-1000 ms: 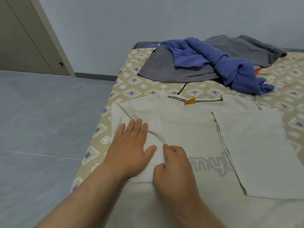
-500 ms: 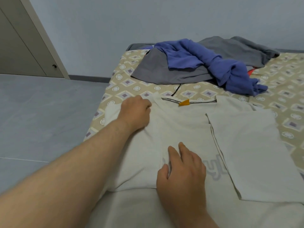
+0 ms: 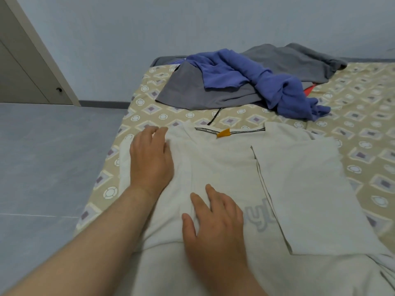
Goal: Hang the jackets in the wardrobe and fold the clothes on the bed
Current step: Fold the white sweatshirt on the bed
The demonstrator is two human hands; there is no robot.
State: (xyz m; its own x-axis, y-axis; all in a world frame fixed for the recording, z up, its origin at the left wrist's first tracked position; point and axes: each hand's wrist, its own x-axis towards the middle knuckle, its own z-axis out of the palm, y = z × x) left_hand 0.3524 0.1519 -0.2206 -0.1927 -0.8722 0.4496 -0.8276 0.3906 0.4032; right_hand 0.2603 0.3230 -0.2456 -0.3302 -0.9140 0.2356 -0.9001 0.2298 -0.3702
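Your left hand has uncurled since half a second ago and now lies flat, grip open, on the left shoulder of the cream T-shirt, which is spread on the bed right in front of you. Your right hand has stayed lower, near the shirt's middle, fingers straight and grip open, pressing the cloth. The left side looks ready to be turned in. Pin the fold line with the right hand, smooth the wrinkles between your hands, then bring the left edge over to match the panel already folded on the right. Around you, a beige door stands far left. Beyond the collar lies a grey garment with a blue garment heaped on it, both unfolded. A dark cord trails from them toward the neckline, so keep it out of the fold.
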